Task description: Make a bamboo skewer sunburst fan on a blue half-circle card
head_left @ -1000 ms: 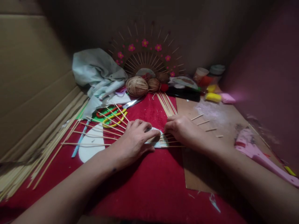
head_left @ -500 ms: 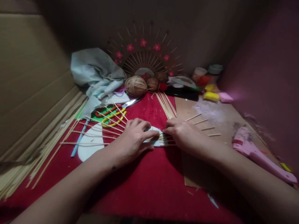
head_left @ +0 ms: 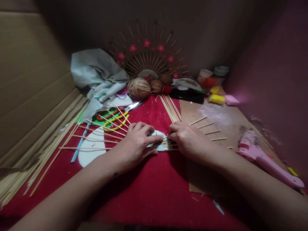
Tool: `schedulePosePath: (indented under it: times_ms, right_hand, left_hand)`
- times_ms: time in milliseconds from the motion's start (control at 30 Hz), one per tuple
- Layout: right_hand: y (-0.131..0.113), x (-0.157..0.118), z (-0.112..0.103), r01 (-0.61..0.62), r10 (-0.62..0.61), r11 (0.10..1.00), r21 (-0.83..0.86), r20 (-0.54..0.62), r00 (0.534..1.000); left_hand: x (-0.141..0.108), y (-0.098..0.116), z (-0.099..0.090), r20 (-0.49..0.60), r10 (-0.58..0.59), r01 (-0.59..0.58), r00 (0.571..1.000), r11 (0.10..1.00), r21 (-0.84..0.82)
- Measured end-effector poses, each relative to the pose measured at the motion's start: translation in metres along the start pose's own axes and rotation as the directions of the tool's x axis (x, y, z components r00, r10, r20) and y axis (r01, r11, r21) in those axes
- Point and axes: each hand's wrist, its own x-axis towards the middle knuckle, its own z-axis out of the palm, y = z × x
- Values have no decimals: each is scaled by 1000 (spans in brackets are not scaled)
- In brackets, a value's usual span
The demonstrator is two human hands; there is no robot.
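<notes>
My left hand [head_left: 136, 142] lies flat with spread fingers on a small white disc [head_left: 158, 143] on the red cloth [head_left: 149, 189]. Thin wooden sticks [head_left: 96, 134] fan out leftward from under that hand, across a white half-round sheet [head_left: 91, 154]. My right hand [head_left: 189, 139] rests just right of the disc, fingertips pinching the ends of short sticks [head_left: 172, 146] that lie on it. The two hands almost touch above the disc. Most of the disc is hidden under my fingers.
Scissors with red and yellow handles [head_left: 115, 118] lie behind my left hand. Twine balls [head_left: 139, 88], a flowered stick fan [head_left: 148, 57], a grey cloth [head_left: 98, 75] and jars [head_left: 213, 77] crowd the back. A stick bundle [head_left: 170, 107], loose sticks on cardboard [head_left: 211, 128], a pink glue gun [head_left: 262, 157] lie right; long sticks [head_left: 40, 154] left.
My right hand has slid slightly left, closer to the disc and my left hand. The view has shifted a little; the left hand stays pressed on the disc.
</notes>
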Motion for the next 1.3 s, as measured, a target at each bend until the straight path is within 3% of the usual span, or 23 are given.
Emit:
schedulePosePath:
  times_ms: [467, 667, 967, 1300]
  right_hand:
    - [0, 0, 0, -12, 10, 999, -46, -36, 999]
    - [-3, -9, -4, -22, 23, 1000, 23, -47, 999]
    - [-7, -28, 13, -38, 36, 999, -10, -134, 990]
    - [-7, -24, 12, -7, 5, 1000, -21, -75, 997]
  left_hand:
    - [-1, -5, 3, -44, 58, -57, 997, 998, 17]
    - [-2, -5, 4, -44, 55, -54, 998, 998, 11]
    - [-3, -5, 6, -50, 52, -51, 997, 998, 23]
    - [0, -1, 4, -56, 46, -44, 997, 998, 40]
